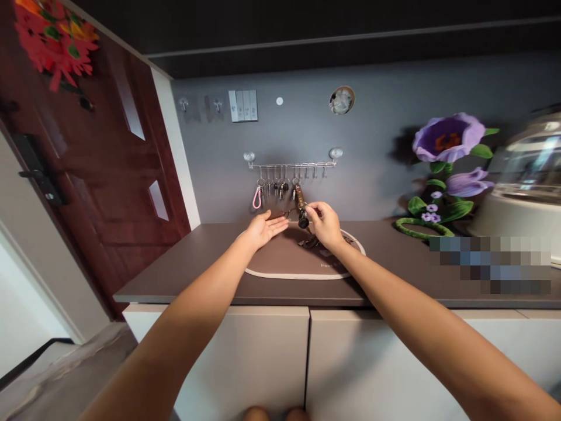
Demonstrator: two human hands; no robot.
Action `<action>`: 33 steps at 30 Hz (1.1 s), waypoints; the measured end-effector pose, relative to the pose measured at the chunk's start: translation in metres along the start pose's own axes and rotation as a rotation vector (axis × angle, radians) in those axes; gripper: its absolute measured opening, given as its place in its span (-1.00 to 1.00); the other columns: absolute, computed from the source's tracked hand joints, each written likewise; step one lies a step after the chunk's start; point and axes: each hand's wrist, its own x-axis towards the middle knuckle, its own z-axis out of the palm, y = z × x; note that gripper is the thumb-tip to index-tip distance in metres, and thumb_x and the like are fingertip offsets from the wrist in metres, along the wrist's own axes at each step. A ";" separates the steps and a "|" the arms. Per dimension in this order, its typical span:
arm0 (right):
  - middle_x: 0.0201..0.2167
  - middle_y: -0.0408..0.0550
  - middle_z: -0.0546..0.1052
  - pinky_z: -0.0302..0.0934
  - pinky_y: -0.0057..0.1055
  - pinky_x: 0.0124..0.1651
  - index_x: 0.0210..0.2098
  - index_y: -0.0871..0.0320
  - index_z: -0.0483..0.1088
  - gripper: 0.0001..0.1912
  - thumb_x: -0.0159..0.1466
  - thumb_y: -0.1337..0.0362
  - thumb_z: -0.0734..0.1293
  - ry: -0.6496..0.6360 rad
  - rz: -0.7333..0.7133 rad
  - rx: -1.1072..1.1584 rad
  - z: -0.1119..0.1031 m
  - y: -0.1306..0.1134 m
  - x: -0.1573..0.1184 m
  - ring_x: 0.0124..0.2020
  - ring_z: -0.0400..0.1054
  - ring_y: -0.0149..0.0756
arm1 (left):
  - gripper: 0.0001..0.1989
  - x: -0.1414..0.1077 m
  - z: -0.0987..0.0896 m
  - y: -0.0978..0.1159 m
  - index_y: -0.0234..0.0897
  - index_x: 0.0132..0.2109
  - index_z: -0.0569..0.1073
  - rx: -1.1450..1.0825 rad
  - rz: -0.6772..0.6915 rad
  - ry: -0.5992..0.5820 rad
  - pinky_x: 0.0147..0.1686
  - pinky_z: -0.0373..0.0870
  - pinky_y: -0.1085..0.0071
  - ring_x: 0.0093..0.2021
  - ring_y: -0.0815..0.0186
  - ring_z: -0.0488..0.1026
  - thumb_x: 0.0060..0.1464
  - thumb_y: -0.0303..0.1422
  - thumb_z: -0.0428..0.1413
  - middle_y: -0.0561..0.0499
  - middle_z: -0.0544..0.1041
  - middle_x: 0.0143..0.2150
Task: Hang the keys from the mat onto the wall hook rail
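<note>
My right hand [323, 222] is closed, pinching a keychain [300, 199] with a dark strap bearing gold marks and a round black piece at its lower end. The keychain's top is just below the hooks of a clear wall rack [293, 166]; whether it hangs on a hook I cannot tell. To its left, my left hand [263, 230] is open, palm up, fingers stretched toward the keychain. Several bunches of keys [280, 188] hang on the rack, one with a pink loop [257, 197]. More dark keys [309, 241] lie on the brown mat [280, 264], partly behind my right hand.
The mat lies on a dark countertop [175, 272] above pale cabinet doors [245, 351]. Purple fabric flowers [449, 140] and a clear-domed appliance [526, 169] stand at the right. A dark shelf [350, 35] overhangs the counter. A red-brown door [118, 199] is at the left.
</note>
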 end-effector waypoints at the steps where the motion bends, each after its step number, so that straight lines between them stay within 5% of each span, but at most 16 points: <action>1: -0.41 -0.07 0.41 0.16 -0.39 -0.27 -0.40 0.17 0.33 -0.78 0.17 0.14 0.19 0.009 0.034 0.040 0.000 0.001 0.001 -0.37 0.26 -0.35 | -0.69 0.000 0.000 -0.002 -0.54 -0.10 0.29 0.033 -0.041 -0.005 -0.18 0.43 0.24 -0.12 0.09 0.43 0.12 -0.36 -0.12 -0.32 0.45 -0.26; 5: -0.47 -0.13 0.38 0.16 -0.46 -0.37 -0.39 0.17 0.29 -0.74 0.15 0.09 0.19 0.013 0.166 0.221 -0.003 0.003 0.003 -0.46 0.23 -0.41 | -0.78 -0.005 0.001 -0.009 -0.48 -0.18 0.32 0.179 -0.140 -0.067 -0.19 0.42 0.21 -0.22 0.14 0.47 0.09 -0.39 -0.06 -0.24 0.44 -0.32; 9: -0.53 -0.17 0.34 0.11 -0.52 -0.51 -0.36 0.17 0.28 -0.72 0.13 0.06 0.19 0.013 0.289 0.329 -0.005 0.003 0.004 -0.55 0.17 -0.46 | -0.82 -0.011 0.002 -0.017 -0.38 -0.22 0.35 0.447 -0.070 -0.183 -0.22 0.39 0.25 -0.38 0.34 0.45 0.02 -0.36 0.06 -0.08 0.42 -0.36; 14: -0.55 -0.16 0.36 0.09 -0.53 -0.54 -0.38 0.15 0.25 -0.72 0.13 0.05 0.19 0.016 0.335 0.379 -0.006 0.003 0.007 -0.56 0.17 -0.45 | -0.79 -0.015 0.005 -0.025 -0.37 -0.30 0.38 0.913 0.176 -0.220 -0.34 0.30 0.45 -0.45 0.46 0.34 -0.03 -0.28 0.09 0.00 0.42 -0.41; 21: -0.54 -0.19 0.40 0.12 -0.51 -0.52 -0.35 0.12 0.21 -0.77 0.15 0.08 0.18 -0.002 0.389 0.488 -0.005 -0.006 0.009 -0.59 0.21 -0.45 | -0.75 -0.018 0.009 -0.029 -0.34 -0.35 0.43 1.429 0.632 -0.327 -0.34 0.24 0.42 -0.38 0.34 0.35 -0.03 -0.22 0.01 -0.01 0.47 -0.38; 33: -0.53 -0.17 0.38 0.16 -0.49 -0.45 -0.38 0.17 0.27 -0.68 0.07 0.02 0.22 0.057 0.375 0.421 0.002 0.007 0.035 -0.53 0.24 -0.43 | -0.76 -0.006 0.001 -0.033 -0.28 -0.26 0.40 1.502 0.821 -0.161 -0.31 0.24 0.43 -0.34 0.33 0.38 0.08 -0.27 -0.10 -0.03 0.48 -0.34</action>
